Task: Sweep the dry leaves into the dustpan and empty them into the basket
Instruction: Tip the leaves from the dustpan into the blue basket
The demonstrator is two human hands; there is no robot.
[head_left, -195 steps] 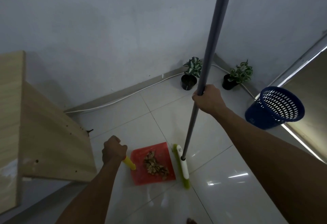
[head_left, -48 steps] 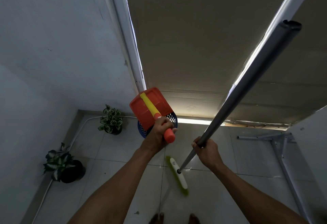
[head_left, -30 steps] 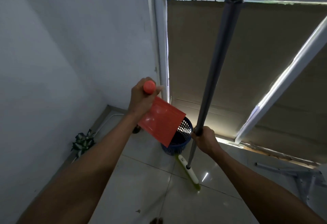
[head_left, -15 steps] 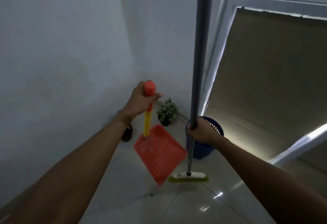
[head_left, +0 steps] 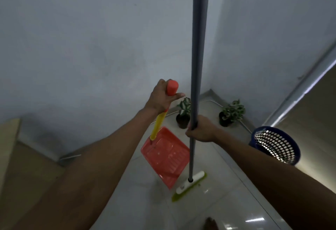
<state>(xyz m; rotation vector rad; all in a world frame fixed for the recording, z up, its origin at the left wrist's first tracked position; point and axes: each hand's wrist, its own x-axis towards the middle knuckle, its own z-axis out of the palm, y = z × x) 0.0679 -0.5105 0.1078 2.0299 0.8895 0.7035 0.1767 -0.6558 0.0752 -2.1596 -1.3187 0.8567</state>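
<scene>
My left hand point(head_left: 161, 99) grips the top of the yellow and orange handle of the red dustpan point(head_left: 166, 156), which hangs downward above the floor with its inside facing me and no leaves in it. My right hand point(head_left: 201, 129) is closed around the grey pole of the broom point(head_left: 198, 51). The broom's white and green head point(head_left: 190, 185) rests on the tiles just right of the dustpan. The blue perforated basket point(head_left: 276, 145) stands at the right, beyond my right forearm; its contents cannot be seen.
Two potted plants point(head_left: 183, 113) point(head_left: 231, 112) stand in the corner by the wall. A wooden panel point(head_left: 11, 149) is at the left edge. A window frame point(head_left: 300, 91) runs up the right side. White floor tiles point(head_left: 218, 208) lie below.
The dustpan was tipped over the basket, then swung down to hang by its handle. My view has turned left, so the basket has shifted to the right and the wooden panel has come into view.
</scene>
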